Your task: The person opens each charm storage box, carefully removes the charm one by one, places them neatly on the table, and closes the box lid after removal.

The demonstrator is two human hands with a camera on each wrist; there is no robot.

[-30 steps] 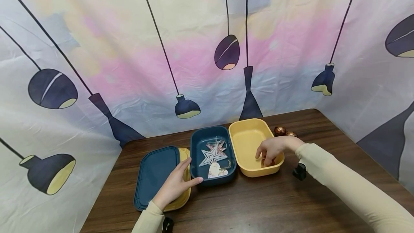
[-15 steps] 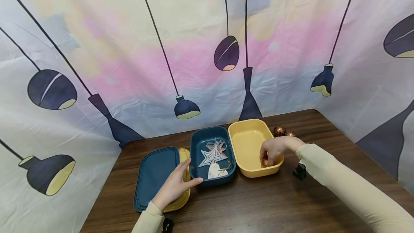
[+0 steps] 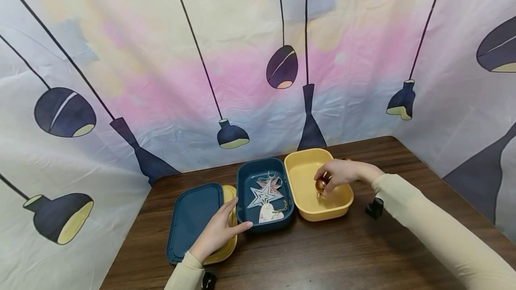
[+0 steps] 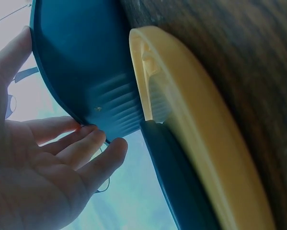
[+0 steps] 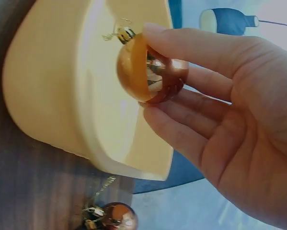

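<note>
My right hand pinches a shiny copper Christmas bauble between thumb and fingers, over the inside of the yellow box. In the right wrist view the bauble has a gold cap and a thin gold string. My left hand touches the dark blue box, its thumb at the near rim and its fingers extended along the left side. Inside that box lie a white-silver star ornament, a pinkish glittery star and a pale patterned tag with string.
Left of the boxes, a blue lid lies overlapping a yellow lid. More copper baubles rest on the wooden table right of the yellow box, mostly hidden by my right wrist in the head view. A printed curtain hangs behind.
The right hand has gripped the bauble in the yellow box's near right corner and lifted it, shifting it left and toward the back. The left hand has stayed in place.
</note>
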